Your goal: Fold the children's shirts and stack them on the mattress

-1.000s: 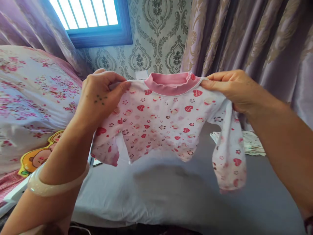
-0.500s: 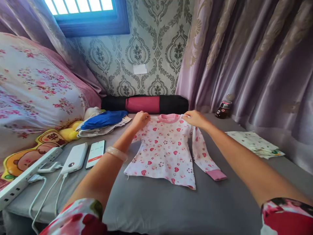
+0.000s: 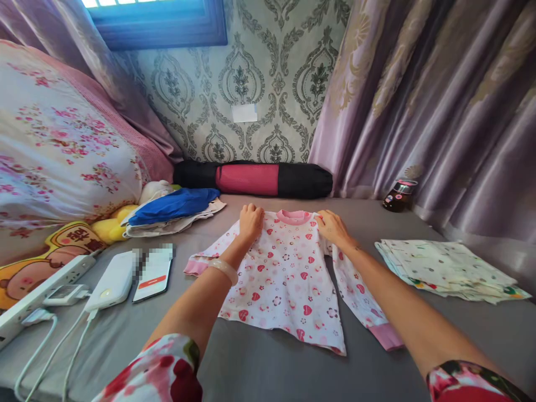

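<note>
A child's long-sleeved shirt [image 3: 288,273], white with red hearts and a pink collar, lies spread on the grey bed sheet. My left hand [image 3: 251,222] is at its left shoulder, fingers curled down and closed on the fabric. At the opposite shoulder my right hand [image 3: 334,228] grips the cloth between thumb and fingers; the fingertips are partly hidden. The left sleeve extends outward beneath my left forearm, its pink cuff showing. Down along my right forearm runs the other sleeve, cuff partly covered by the arm.
Left of the shirt are a phone [image 3: 154,273], a white power bank [image 3: 114,282] with cables, and a power strip [image 3: 50,293]. Folded clothes with a blue piece [image 3: 173,205] lie behind them. A folded printed cloth [image 3: 448,268] and dark bottle [image 3: 400,195] are right; a black-and-red roll [image 3: 247,178] lies behind.
The shirt now lies lower in view, and its left sleeve shows stretched out to the side. Both hands stay at the shoulders, their fingers lower against the fabric. The camera view has shifted slightly.
</note>
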Demonstrator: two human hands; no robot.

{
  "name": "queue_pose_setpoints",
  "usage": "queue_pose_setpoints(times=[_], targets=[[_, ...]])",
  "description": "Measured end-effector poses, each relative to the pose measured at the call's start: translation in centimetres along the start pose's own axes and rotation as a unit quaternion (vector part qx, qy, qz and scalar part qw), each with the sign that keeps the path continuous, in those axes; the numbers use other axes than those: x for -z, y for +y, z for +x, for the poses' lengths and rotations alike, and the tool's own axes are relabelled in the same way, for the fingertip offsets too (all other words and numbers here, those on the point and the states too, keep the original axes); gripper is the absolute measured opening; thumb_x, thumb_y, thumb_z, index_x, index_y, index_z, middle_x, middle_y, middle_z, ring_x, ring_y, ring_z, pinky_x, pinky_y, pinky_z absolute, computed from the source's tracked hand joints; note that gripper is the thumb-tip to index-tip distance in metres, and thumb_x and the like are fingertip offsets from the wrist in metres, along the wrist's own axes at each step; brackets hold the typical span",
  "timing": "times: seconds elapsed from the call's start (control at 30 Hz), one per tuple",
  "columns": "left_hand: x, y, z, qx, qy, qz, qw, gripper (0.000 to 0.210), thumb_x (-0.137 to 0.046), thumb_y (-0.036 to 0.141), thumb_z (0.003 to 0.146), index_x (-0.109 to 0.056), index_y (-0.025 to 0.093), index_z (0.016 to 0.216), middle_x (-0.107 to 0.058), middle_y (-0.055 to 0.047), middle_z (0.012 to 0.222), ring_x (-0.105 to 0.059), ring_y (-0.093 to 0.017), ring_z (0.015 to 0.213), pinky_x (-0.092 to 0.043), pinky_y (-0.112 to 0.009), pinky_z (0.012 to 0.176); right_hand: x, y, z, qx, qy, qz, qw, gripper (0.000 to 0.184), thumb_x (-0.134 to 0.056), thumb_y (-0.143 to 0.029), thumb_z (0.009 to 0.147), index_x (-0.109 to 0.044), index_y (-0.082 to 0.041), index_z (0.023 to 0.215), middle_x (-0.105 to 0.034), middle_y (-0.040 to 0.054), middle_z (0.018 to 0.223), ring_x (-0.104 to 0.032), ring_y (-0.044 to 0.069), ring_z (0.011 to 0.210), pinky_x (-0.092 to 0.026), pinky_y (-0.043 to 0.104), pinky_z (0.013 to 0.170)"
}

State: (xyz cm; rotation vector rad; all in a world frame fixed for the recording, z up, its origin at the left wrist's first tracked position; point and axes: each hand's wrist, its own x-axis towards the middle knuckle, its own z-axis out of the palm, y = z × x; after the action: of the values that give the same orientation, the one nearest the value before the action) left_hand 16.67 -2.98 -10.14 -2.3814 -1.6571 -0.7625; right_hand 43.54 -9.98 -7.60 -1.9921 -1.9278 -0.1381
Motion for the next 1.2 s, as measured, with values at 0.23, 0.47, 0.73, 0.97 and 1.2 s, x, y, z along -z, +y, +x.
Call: queue_pose_setpoints(times=[0.23, 0.47, 0.73, 0.97, 1.2], targets=[[-2.4, -2.0, 0.9, -0.028, -0.039, 0.044, 0.998, 0.032, -0.033, 0.024, 0.097, -0.063, 0.02, 0.107, -0.056, -0.015, 0.111, -0.045, -0.03, 0.103, -0.035, -0.042, 0.084, -2.9, -0.2, 1.5, -0.005, -0.041, -0.055, 0.998, 0.033, -0.031, -0.033, 0.1, -0.061, -0.022, 0.11, -0.064, 0.0079, 0.116, -0.061, 0.021, 0.098, -0.039, 0.029, 0.076], [-4.0, -4.4, 3.2, -0.109, -0.083, 0.086, 0.987, 0.031, -0.034, 0.019, 0.095, -0.062, 0.018, 0.107, -0.056, -0.017, 0.109, -0.044, -0.031, 0.104, -0.035, -0.043, 0.086, -6.0, 0.6, 4.2, 0.033, -0.077, -0.117, 0.99, 0.036, -0.028, -0.036, 0.102, -0.058, -0.021, 0.115, -0.061, 0.0103, 0.12, -0.063, 0.022, 0.099, -0.041, 0.032, 0.08], [-5.3, -5.5, 6.1, -0.14, -0.094, 0.117, 0.979, 0.031, -0.034, 0.017, 0.095, -0.062, 0.017, 0.108, -0.058, -0.016, 0.109, -0.046, -0.029, 0.102, -0.035, -0.041, 0.085, -7.5, 1.4, 7.3, 0.058, -0.064, -0.124, 0.988, 0.038, -0.026, -0.036, 0.102, -0.058, -0.019, 0.111, -0.063, 0.0097, 0.113, -0.063, 0.022, 0.097, -0.04, 0.032, 0.077], [-7.0, -5.0, 7.2, -0.081, -0.177, 0.078, 0.978, 0.029, -0.036, 0.019, 0.095, -0.064, 0.015, 0.103, -0.063, -0.017, 0.107, -0.053, -0.028, 0.104, -0.034, -0.04, 0.087, -8.0, 1.6, 8.3, 0.017, -0.129, -0.098, 0.987, 0.036, -0.03, -0.035, 0.101, -0.06, -0.019, 0.113, -0.063, 0.0119, 0.118, -0.06, 0.023, 0.105, -0.04, 0.032, 0.084], [-7.5, -2.7, 8.3, -0.052, -0.216, 0.035, 0.974, 0.028, -0.041, 0.025, 0.094, -0.062, 0.019, 0.111, -0.065, -0.013, 0.116, -0.058, -0.026, 0.11, -0.035, -0.04, 0.091, -8.9, 0.8, 9.5, 0.04, -0.129, -0.033, 0.99, 0.037, -0.037, -0.035, 0.099, -0.06, -0.019, 0.122, -0.06, 0.012, 0.123, -0.052, 0.026, 0.117, -0.035, 0.037, 0.095]])
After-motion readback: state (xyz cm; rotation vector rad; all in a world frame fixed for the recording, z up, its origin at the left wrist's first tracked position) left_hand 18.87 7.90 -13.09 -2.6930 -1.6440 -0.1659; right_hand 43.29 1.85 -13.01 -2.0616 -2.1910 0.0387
